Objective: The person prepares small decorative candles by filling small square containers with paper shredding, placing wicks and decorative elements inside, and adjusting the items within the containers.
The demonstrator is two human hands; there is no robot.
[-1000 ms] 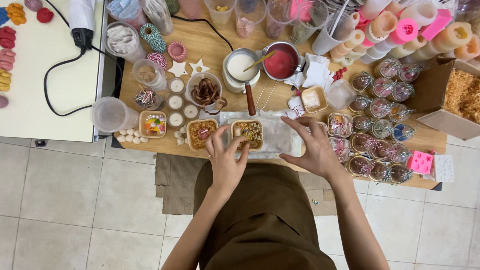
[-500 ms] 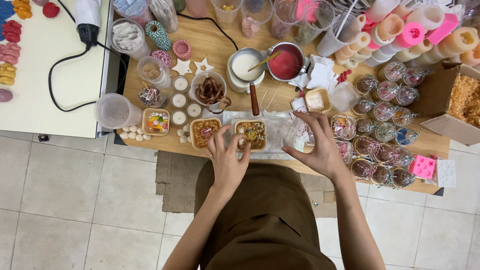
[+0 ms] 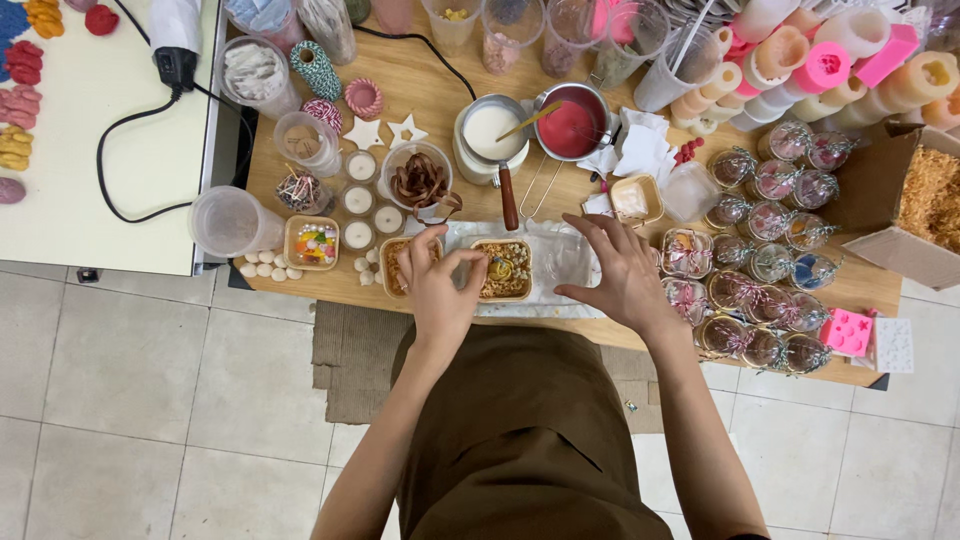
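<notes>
A: Head view, from the left: a white side table [image 3: 110, 170] carries a black cable [image 3: 125, 130], and beside it the wooden table [image 3: 420, 80] begins with an empty plastic cup [image 3: 228, 222] and a small tray of coloured beads [image 3: 311, 244].

B: And the left hand [image 3: 437, 283]?

A: It lies over a square tray [image 3: 392, 262] filled with straw-coloured shreds, fingers curled, thumb and forefinger pinched at the left edge of the next tray. Whether anything sits between those fingertips, one cannot tell.

B: That next tray?

A: A square wooden tray [image 3: 504, 269], at the near edge of the table, filled with shreds and small ornaments. It rests on a clear plastic sheet [image 3: 560, 255].

B: What lies farther off?

A: A pot of white wax [image 3: 487, 133] with a brown handle, and right of it a pan of red wax [image 3: 567, 128] with a stick in it.

B: The right hand [image 3: 622, 272]?

A: Open, fingers spread, gripping nothing, its fingertips on the plastic sheet just right of the wooden tray.

B: And beyond it?

A: Wrapped round candles [image 3: 765, 265] in clear film, a pink mould [image 3: 844, 333], and a cardboard box of shredded filler [image 3: 925, 205] at the far right.
</notes>
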